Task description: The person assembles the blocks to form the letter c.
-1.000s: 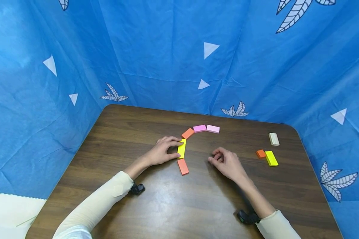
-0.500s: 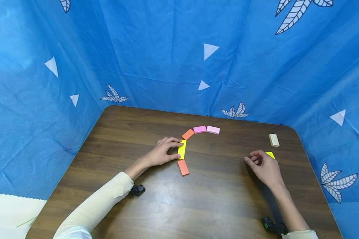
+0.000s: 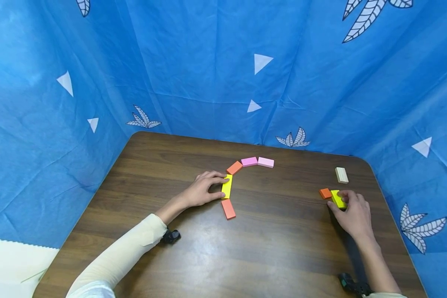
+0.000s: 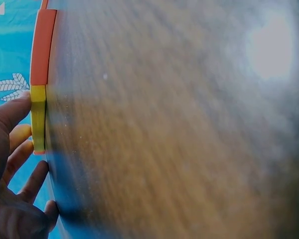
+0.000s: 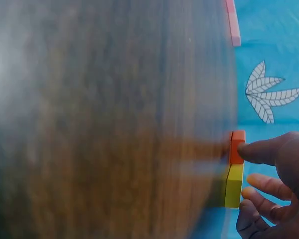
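Note:
In the head view my left hand [image 3: 203,189] spans a yellow block [image 3: 227,187], thumb at its near end and fingertips at its far end. The left wrist view shows that thumb on the edge of the yellow block [image 4: 38,117], beside a coral block [image 4: 43,47]. On the right side of the table, my right hand [image 3: 354,213] reaches over a second yellow block [image 3: 336,198], its thumb and index finger spread apart. A small orange block [image 3: 325,193] sits just left of it; in the right wrist view the thumb overlaps the orange block [image 5: 237,144].
The left yellow block belongs to a curved row on the brown wooden table [image 3: 246,256]: coral block [image 3: 228,209], orange block [image 3: 234,167], pink block [image 3: 249,161] and pale pink block [image 3: 265,162]. A pale wood block [image 3: 341,175] lies at the back right. Blue patterned cloth [image 3: 208,82] surrounds the table.
My right hand has moved right across the table, from beside the curved row to the second yellow block. My left hand stays at its yellow block.

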